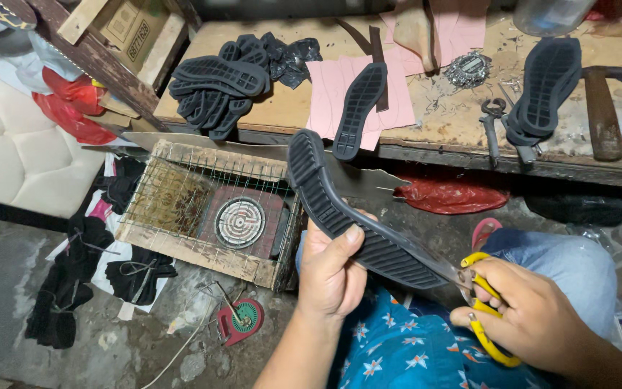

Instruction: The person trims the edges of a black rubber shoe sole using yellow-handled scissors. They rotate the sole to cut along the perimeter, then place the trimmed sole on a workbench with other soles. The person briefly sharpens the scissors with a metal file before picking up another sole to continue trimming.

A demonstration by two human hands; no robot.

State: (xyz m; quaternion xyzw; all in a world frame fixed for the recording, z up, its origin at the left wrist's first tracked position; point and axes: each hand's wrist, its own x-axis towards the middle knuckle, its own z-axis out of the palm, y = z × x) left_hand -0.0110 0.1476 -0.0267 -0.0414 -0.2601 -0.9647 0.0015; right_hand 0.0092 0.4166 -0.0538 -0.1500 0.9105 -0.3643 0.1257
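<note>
**Sole held at the scissors, over the lap**

Head view, looking down past the knees.

- Left hand [330, 270]: closed around a black ribbed rubber shoe sole [350, 212], thumb pressed flat on the tread side, fingers wrapped behind. The sole is tilted, toe end up and to the left, heel end down toward the right hand.
- Right hand [534, 313]: fingers curled through the loops of yellow-handled scissors [485, 317]. The blades point left and meet the lower edge of the sole; how far the blades are parted cannot be told, as they merge with the sole's dark rim.
- Sole position: in the air above the lap, in front of the workbench edge, between the two hands.
- Below the hands: blue patterned cloth with star shapes [397, 349] and a denim-clad knee [570, 263].
- Floor, left of the hands: wooden frame covered with wire mesh [181, 209], with a round coil heater [240, 222] inside it. A small red and green disc [242, 318] lies on the concrete nearby. Dark cloth pieces [73, 281] lie further left.
- Workbench [282, 108] behind: a heap of black soles [217, 86] at left, one single sole [359, 108] on pink paper sheets [325, 101], two stacked soles [545, 86] at right, pincers [492, 126] just beside them, a hammer [602, 108] at the far right.
- Under the bench: a red plastic bag [451, 194].
</note>
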